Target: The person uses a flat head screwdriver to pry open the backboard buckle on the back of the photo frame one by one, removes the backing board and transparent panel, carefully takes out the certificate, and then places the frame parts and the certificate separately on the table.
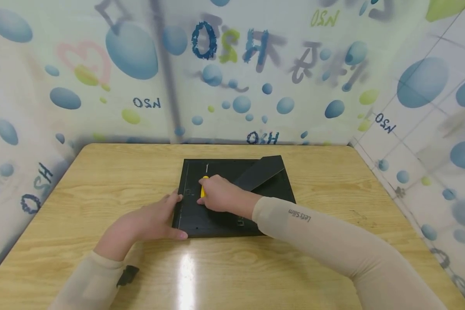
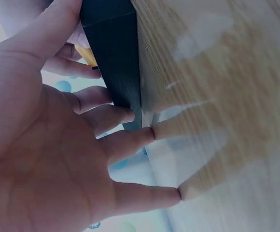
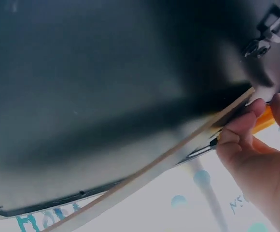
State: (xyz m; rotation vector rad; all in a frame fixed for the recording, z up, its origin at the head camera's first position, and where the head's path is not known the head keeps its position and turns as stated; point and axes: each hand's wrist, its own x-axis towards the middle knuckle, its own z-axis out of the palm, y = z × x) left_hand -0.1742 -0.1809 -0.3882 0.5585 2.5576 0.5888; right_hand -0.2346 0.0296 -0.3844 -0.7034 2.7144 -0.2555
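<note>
A black picture frame (image 1: 213, 228) lies face down on the table, with its easel stand (image 1: 261, 172) slanting across the back. My right hand (image 1: 222, 193) grips a screwdriver by its yellow handle (image 1: 203, 190) over the left half of the backing. The thin metal shaft points toward the far edge. Beside the frame's left side, my left hand (image 1: 153, 221) has its fingers spread, with the thumb by the near corner. In the left wrist view, fingertips (image 2: 128, 115) rest against the frame's side wall and others touch the table.
A small metal hanger (image 1: 240, 221) sits near the frame's front edge. The wooden table (image 1: 100, 189) extends on all sides of the frame. A patterned curtain (image 1: 224, 94) hangs behind it. A dark piece (image 1: 128, 275) shows by the left sleeve.
</note>
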